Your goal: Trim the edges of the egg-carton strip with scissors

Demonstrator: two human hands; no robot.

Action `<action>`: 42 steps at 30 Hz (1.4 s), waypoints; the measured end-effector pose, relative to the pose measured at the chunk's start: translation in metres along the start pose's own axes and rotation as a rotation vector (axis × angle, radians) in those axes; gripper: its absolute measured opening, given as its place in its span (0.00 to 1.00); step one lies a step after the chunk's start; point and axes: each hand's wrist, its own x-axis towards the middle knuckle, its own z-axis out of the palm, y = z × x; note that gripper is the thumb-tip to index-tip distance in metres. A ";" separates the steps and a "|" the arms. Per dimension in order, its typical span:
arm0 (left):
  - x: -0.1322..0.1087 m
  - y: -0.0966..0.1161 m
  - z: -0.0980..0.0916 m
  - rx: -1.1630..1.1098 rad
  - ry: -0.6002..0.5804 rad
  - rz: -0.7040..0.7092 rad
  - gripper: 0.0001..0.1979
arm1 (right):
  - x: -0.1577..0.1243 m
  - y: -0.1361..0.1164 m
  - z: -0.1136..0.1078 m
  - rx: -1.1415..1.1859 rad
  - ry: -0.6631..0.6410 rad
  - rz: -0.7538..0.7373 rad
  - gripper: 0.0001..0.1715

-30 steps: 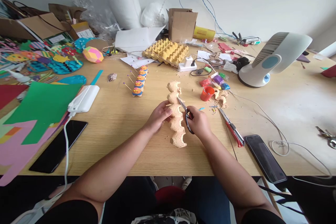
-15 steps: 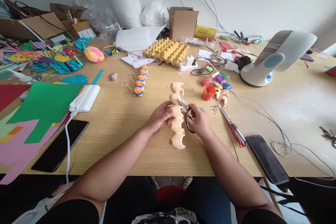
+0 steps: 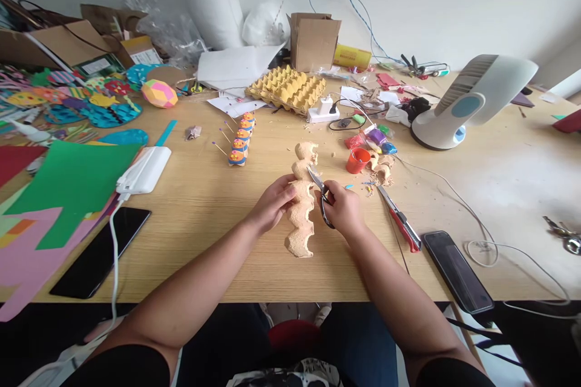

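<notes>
A tan strip of egg-carton cups (image 3: 302, 217) is held over the wooden table (image 3: 204, 236). My left hand (image 3: 273, 201) grips its left side near the middle. My right hand (image 3: 344, 210) is closed on a pair of scissors (image 3: 320, 193), whose blades point up and left into the strip's right edge by the second cup from the top.
A red utility knife (image 3: 400, 218) and a dark phone (image 3: 457, 271) lie right of my hands. An orange cup (image 3: 357, 161), carton scraps and clay sit behind. A painted cup caterpillar (image 3: 240, 139), yellow egg tray (image 3: 287, 88), white fan (image 3: 472, 100), power bank (image 3: 144, 170), another phone (image 3: 100, 251) and coloured paper lie around.
The lower end of the carton strip has swung left and slightly up. The scissors stay at the strip's right edge; both hands have barely shifted.
</notes>
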 end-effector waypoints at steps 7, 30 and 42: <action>-0.001 0.007 0.003 -0.033 0.027 0.034 0.34 | 0.002 0.003 -0.001 0.014 -0.009 0.040 0.21; 0.001 0.004 -0.003 0.026 0.130 0.199 0.30 | 0.006 0.003 -0.006 0.069 -0.022 -0.072 0.17; -0.004 0.012 0.002 0.041 0.153 0.161 0.25 | 0.006 0.004 -0.006 0.179 -0.009 0.055 0.22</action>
